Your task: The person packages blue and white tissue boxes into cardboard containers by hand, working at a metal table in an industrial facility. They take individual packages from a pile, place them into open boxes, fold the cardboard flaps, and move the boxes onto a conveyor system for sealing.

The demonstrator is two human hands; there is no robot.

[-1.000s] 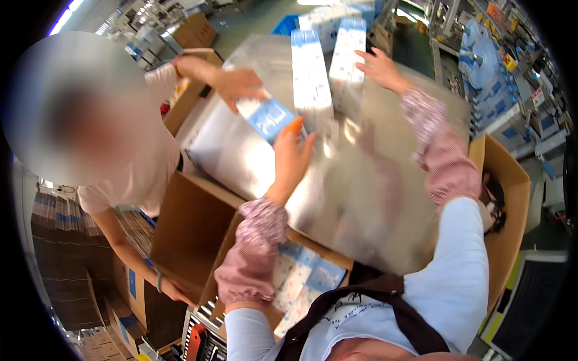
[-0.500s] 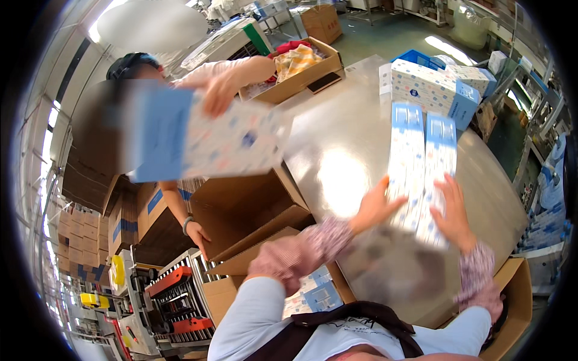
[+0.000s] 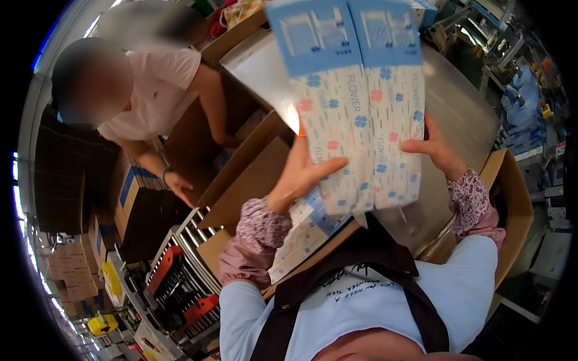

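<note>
Two long white packs with clover prints and blue ends, a left pack [image 3: 337,120] and a right pack [image 3: 394,117], stand side by side in front of me, lifted over the metal table [image 3: 451,90]. My left hand [image 3: 304,171] grips the left pack's outer side, thumb across its front. From the other side, my right hand [image 3: 438,147] holds the right pack, thumb also on the front. The two packs are squeezed together between my hands; fingers behind them are hidden. Below my left forearm, a similar pack [image 3: 301,240] lies in an open carton.
At the left a co-worker [image 3: 156,90] reaches into a large open cardboard carton [image 3: 253,159] beside a roller conveyor [image 3: 198,234]. Another open carton [image 3: 512,204] stands by my right elbow. Stacked flat cartons [image 3: 141,204] lie farther left.
Both packs have been lifted off the table and brought closer to me, held between my hands. The co-worker's arm has gone down into the large carton; the pack they held is out of sight.
</note>
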